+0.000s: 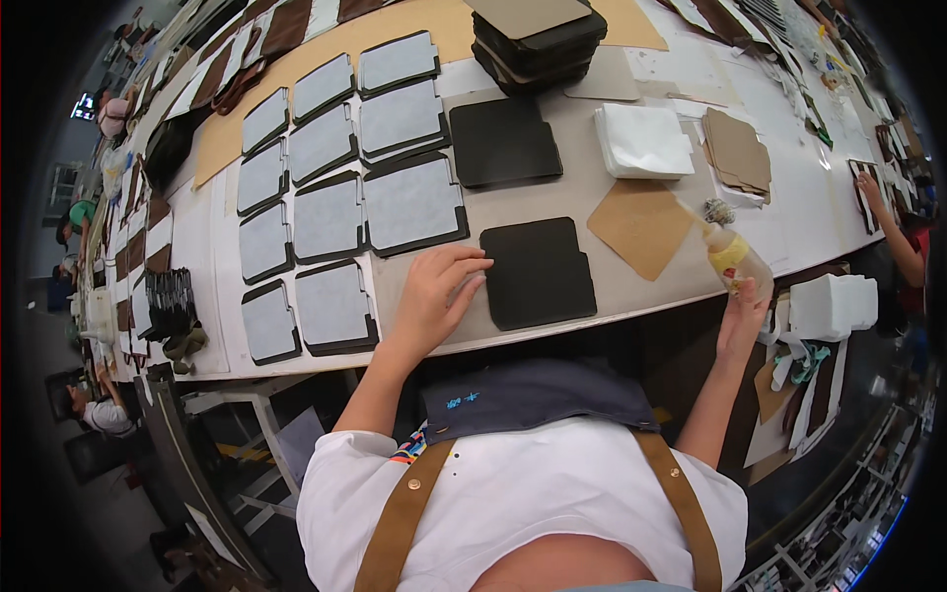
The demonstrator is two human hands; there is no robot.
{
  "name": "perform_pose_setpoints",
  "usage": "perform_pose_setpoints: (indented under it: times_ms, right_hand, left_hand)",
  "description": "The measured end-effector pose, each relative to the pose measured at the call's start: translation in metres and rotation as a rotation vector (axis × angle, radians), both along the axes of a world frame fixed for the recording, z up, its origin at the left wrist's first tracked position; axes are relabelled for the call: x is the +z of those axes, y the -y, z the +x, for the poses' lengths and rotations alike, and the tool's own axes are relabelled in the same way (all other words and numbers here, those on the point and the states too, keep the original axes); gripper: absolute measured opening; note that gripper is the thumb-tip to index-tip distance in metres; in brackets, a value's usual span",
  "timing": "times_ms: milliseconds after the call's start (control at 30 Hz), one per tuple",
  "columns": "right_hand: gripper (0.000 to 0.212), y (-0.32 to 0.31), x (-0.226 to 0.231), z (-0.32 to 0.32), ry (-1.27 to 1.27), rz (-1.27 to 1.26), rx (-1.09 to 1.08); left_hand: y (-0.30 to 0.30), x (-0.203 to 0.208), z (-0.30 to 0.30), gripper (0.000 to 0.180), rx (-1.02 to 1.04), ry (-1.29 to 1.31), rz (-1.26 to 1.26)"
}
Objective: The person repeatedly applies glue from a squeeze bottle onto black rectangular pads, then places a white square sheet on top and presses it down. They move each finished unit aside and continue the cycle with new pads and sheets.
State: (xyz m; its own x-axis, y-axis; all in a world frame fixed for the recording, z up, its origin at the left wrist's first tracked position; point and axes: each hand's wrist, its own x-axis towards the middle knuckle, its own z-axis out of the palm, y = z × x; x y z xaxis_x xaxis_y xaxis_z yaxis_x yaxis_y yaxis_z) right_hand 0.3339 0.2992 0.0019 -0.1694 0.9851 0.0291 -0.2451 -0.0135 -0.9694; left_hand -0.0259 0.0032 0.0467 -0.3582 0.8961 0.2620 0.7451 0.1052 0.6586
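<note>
Near the table's front edge, a black notched panel lies flat. The fingertips of my left hand rest at its left edge, with fingers stretched out and the thumb apart. To the right, my right hand is wrapped round a translucent squeeze bottle with a yellow label. The bottle is tilted, its nozzle pointing up and left over a brown paper square. A second black panel lies farther back. Rows of black pieces with pale grey sheets on top cover the table at left.
A tall stack of black panels stands at the back. White sheets and brown card pieces are piled at right. Beyond the bottle, below table height, sits another white stack. A co-worker's arm reaches in at far right.
</note>
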Motion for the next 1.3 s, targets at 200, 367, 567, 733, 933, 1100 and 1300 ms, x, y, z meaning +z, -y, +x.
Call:
perform_pose_setpoints:
  times_ms: [200,367,567,733,933,1100,1300]
  right_hand:
    - [0.073,0.037,0.044,-0.049,-0.03,0.12,0.102]
    - [0.081,0.074,0.043,-0.087,0.208,0.338,0.193]
    - [0.076,0.094,0.041,-0.107,0.228,0.427,0.218]
    - [0.075,0.096,0.037,-0.11,0.26,0.495,0.223]
    - [0.073,0.095,0.037,-0.11,0.306,0.538,0.214]
    - [0.072,0.095,0.037,-0.109,0.309,0.56,0.232]
    - [0.071,0.096,0.038,-0.111,0.293,0.588,0.246]
  left_hand:
    - [0.005,-0.024,0.03,0.037,0.095,-0.035,0.008]
    - [0.005,-0.034,0.033,0.038,0.122,-0.014,0.038]
    - [0.006,-0.037,0.032,0.037,0.121,0.022,0.062]
    - [0.006,-0.037,0.031,0.036,0.129,0.041,0.073]
    - [0.006,-0.037,0.03,0.034,0.128,0.058,0.073]
    - [0.006,-0.038,0.03,0.033,0.133,0.058,0.079]
    - [0.006,-0.037,0.03,0.033,0.134,0.055,0.078]
